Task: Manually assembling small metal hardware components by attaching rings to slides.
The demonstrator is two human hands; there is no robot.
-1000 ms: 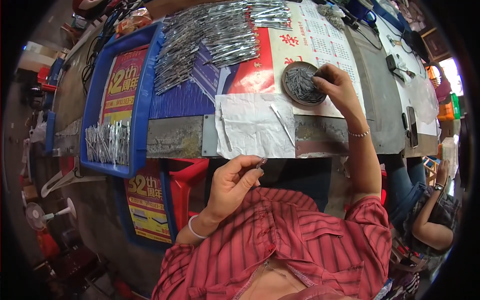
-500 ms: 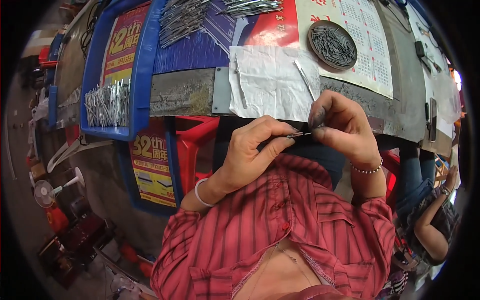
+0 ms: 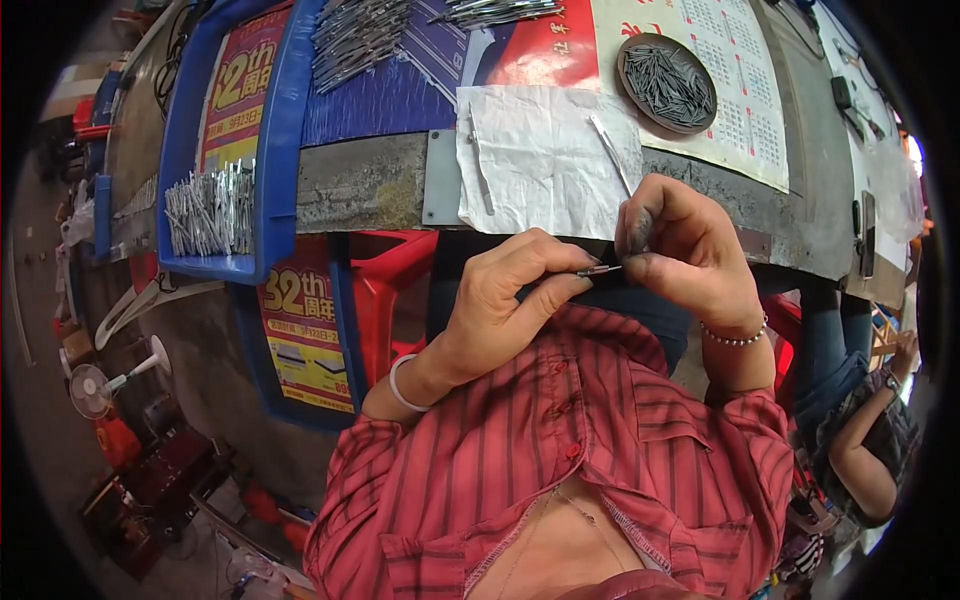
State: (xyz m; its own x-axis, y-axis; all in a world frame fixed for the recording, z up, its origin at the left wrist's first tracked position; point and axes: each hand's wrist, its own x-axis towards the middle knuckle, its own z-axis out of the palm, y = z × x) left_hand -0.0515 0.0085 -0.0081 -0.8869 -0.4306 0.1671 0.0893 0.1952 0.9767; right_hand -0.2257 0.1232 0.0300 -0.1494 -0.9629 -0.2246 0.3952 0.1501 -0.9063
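My left hand [image 3: 512, 295] pinches a slim metal rod [image 3: 600, 269] between thumb and fingers, just off the near table edge. From the other side my right hand [image 3: 695, 250], its fingertips blackened, closes thumb and forefinger at the rod's thin tip. Whether those fingers hold a separate small pin is too fine to tell. Beyond the hands, a crumpled white cloth [image 3: 545, 150] lies on the table. One slender silver piece [image 3: 481, 165] rests on its left part and another [image 3: 610, 152] on its right. A round brown dish [image 3: 634, 100] at the right holds many dark grey pins [image 3: 668, 82].
At the left a blue tray [image 3: 282, 150] holds upright silver rods [image 3: 210, 212]. More silver pieces [image 3: 360, 40] are heaped at the far side. A red stool [image 3: 385, 275] stands under the table, and another person's arm [image 3: 860, 445] shows at the right.
Both hands keep their pinch in nearly the same place. A little more of the rod's pale tip shows between the fingers. The whole view has shifted slightly.
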